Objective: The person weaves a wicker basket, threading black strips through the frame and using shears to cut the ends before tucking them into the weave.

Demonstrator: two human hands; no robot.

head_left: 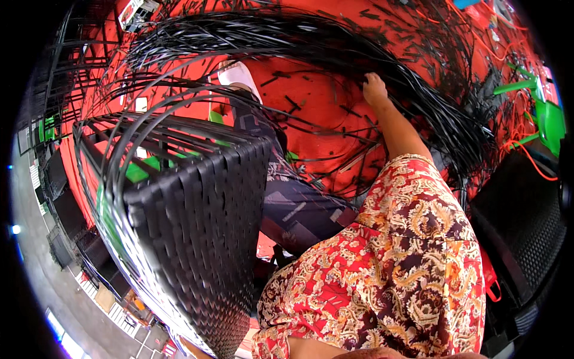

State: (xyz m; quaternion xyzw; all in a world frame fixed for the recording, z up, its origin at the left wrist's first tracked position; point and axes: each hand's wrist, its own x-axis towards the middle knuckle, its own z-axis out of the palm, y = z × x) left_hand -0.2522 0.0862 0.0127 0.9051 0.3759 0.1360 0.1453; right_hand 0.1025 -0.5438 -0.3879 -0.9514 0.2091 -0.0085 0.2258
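Note:
My right hand (375, 90) reaches out to the near edge of a long bundle of black weaving strips (412, 81). Its fingers are drawn together on black strip there, though how many strands they hold is too small to tell. On my left stands a black woven panel (197, 221), its strips plaited tightly over a frame. Long loose strips (173, 110) arc from its upper edge and left side. My left upper arm shows at the bottom edge, but the panel and sleeve hide my left hand.
Cut black scraps (350, 110) litter the red floor (323, 140). A green plastic chair (547, 119) and orange cords (526, 149) lie to the right, beside a dark woven piece (520, 221). Bare black frames (72, 66) stand at far left. A white shoe (236, 76) rests below the bundle.

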